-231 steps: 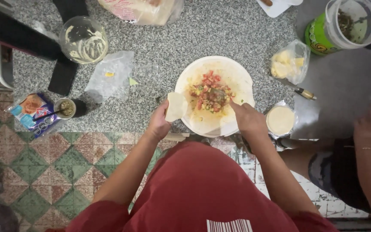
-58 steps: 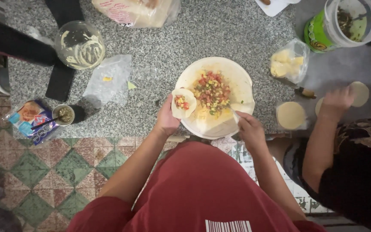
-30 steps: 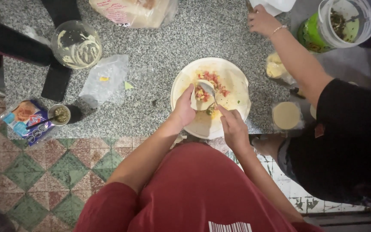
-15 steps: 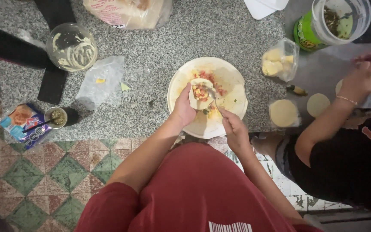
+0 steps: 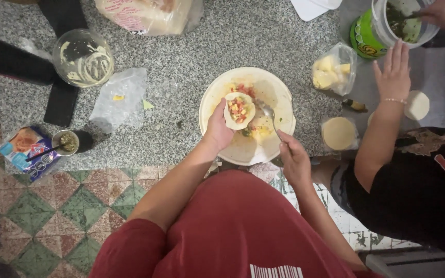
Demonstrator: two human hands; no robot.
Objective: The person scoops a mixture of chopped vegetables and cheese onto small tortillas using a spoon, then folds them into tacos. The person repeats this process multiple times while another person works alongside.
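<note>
My left hand [image 5: 217, 128] holds a round dough wrapper [image 5: 239, 110] with red and yellow chopped filling on it, above a wide white bowl [image 5: 279, 92]. A little of the same filling lies in the bowl. My right hand [image 5: 293, 159] grips a metal spoon [image 5: 268, 112] whose bowl end rests just right of the wrapper. Both hands are over the near half of the bowl, on a speckled grey stone slab [image 5: 191, 51].
A second person sits at the right, one hand [image 5: 393, 74] raised over the slab, the other at a green-and-white tub [image 5: 387, 25]. Nearby lie a bag of yellow pieces [image 5: 330, 72], a stack of wrappers [image 5: 338, 133], a glass bowl [image 5: 82, 56], crumpled plastic [image 5: 117, 98] and a small sauce cup [image 5: 67, 141].
I have lifted the filled wrapper in my left hand and the spoon has drawn back to its right side. The other person's arm has pulled back towards the tub.
</note>
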